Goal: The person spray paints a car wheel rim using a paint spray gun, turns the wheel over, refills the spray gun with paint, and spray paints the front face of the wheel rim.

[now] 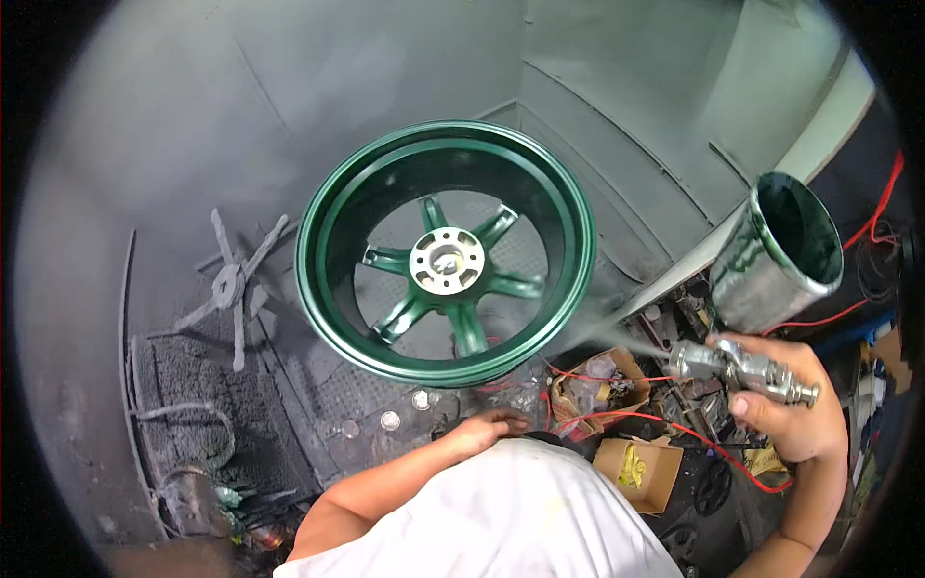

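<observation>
My right hand (790, 390) is closed round a metal spray gun (742, 371), its nozzle pointing left. A paint cup (771, 255), streaked with green inside and out, tilts above the gun. Pale mist leaves the nozzle toward the lower right rim of a car wheel (318, 318). The wheel is glossy dark green, with several spokes and a bare metal hub face. Below the wheel, close to my white shirt, my left hand (487, 431) has its fingers bent together; the shirt hides part of it, and whatever it holds cannot be made out.
A grey star-shaped stand (227, 286) is at the left, by a dark shaggy mat (198, 400). Red hose (674, 427) crosses the lower right. Cardboard boxes (665, 482) and cluttered parts lie beneath it. Grey booth walls (385, 67) rise behind the wheel.
</observation>
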Available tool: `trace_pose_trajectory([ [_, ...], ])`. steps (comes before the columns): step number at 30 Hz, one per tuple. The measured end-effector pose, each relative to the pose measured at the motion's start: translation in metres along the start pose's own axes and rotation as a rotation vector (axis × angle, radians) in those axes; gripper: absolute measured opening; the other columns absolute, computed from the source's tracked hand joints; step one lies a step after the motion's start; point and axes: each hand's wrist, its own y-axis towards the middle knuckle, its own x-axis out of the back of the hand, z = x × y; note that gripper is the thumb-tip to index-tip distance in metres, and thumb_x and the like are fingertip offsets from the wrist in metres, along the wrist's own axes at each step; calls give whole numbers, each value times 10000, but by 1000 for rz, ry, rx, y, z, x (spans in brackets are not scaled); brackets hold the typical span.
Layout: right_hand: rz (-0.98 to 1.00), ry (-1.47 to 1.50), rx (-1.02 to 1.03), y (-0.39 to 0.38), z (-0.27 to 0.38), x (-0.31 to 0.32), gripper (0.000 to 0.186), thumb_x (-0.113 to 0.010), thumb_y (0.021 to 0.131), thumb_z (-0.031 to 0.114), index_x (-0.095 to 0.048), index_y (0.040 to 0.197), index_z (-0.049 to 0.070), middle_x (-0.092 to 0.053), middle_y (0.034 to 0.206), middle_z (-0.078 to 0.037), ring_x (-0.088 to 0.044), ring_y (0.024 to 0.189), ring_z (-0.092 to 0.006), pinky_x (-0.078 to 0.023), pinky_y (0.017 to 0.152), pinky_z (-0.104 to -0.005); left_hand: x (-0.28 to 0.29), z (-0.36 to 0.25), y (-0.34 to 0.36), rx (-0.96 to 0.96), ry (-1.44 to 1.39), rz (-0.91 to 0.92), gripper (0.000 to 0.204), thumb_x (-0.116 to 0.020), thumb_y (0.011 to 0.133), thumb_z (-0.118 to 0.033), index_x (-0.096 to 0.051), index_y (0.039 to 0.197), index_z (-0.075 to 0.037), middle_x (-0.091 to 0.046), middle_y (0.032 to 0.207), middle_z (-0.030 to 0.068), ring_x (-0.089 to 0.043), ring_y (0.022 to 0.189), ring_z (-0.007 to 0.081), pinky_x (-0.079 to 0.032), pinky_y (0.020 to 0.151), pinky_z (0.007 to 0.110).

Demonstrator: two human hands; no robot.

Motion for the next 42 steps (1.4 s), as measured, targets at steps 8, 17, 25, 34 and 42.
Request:
trace_pose_trajectory([
  [8, 293, -260, 258, 8, 4, -14, 554, -838, 805, 166, -698, 1317, 6, -704, 786, -128, -705, 721, -252, -521, 749, -332, 22, 31, -14, -69, 241, -177, 365, -604, 974, -139, -666, 1289, 36, -712, 1259, 151, -656, 1197, 240, -475, 1064, 339],
  [17, 246, 207, 134, 20, 52, -90, 634, -919, 687, 217, -716, 1159, -154, -769, 1084, -235, -738, 1005, -270, -522, 980, -359, 68, 80, -10, -332, -708, -553, 368, -556, 919, -28, -619, 1281, -14, -677, 1223, 138, -648, 1132, 278, -508, 1009, 421],
  [25, 488, 18, 420, 81, 94, -125, 557, -819, 853, 237, -680, 1285, -86, -759, 1062, -158, -684, 959, -178, -522, 910, -339, 86, 44, -34, -485, -950, -652, 541, -455, 847, 83, -487, 1378, -18, -599, 1293, 140, -602, 1179, 310, -509, 1016, 474],
  [34, 232, 105, 494, 147, 121, -146, 589, -751, 923, 274, -609, 1409, -27, -639, 766, -7, -588, 641, -97, -467, 582, -257, 115, 35, -49, -443, -934, -608, 515, -452, 859, 84, -474, 1369, 20, -621, 1290, 176, -619, 1200, 326, -500, 1108, 495],
  [42, -105, 74, 525, 173, 88, -111, 577, -757, 950, 279, -598, 1413, -25, -649, 819, 3, -588, 685, -82, -453, 578, -246, 195, 10, -66, -310, -723, -701, 345, -541, 941, 7, -571, 1280, -49, -693, 1126, 101, -669, 964, 212, -562, 797, 371],
])
